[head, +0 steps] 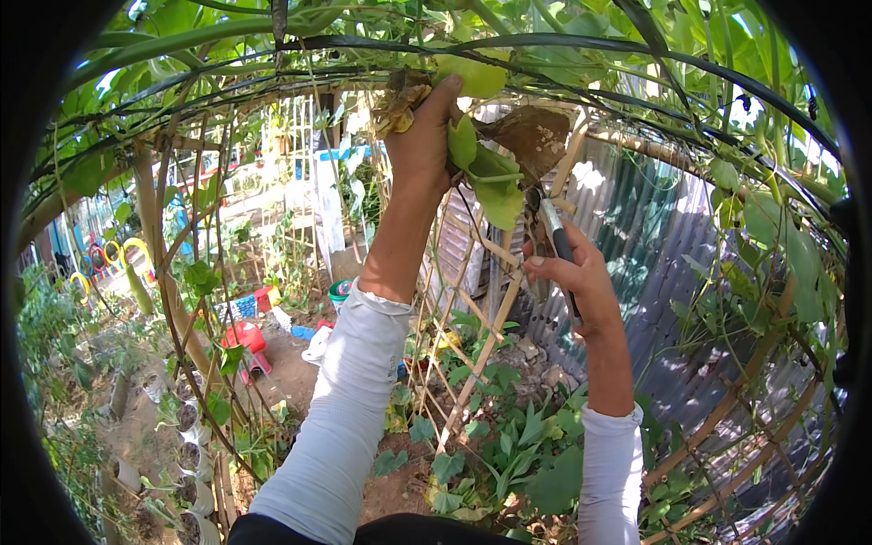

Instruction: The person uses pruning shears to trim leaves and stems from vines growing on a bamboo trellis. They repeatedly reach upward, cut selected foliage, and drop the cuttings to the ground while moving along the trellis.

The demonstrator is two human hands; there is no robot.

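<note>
Raised under the overhead vines, my left hand (422, 146) grips a bunch of leaves. A crumpled dry brown leaf (400, 102) sticks out on its left side, and yellow-green leaves (496, 185) hang on its right. A large dry brown leaf (535, 136) spreads just beyond them. My right hand (587, 276) holds pruning shears (562, 238) with dark grips, pointing upward. Their tip lies close below the large dry leaf; whether the blades touch a stem cannot be made out. Some withered brown leaf hangs beside the shears.
Black tubing (565, 42) and vines arch overhead. A bamboo lattice (487, 340) stands ahead, with a corrugated metal wall (616, 225) to the right. At left are bamboo poles (146, 197), a hanging gourd (139, 289), a red plastic stool (246, 337) and several white planting containers (203, 497).
</note>
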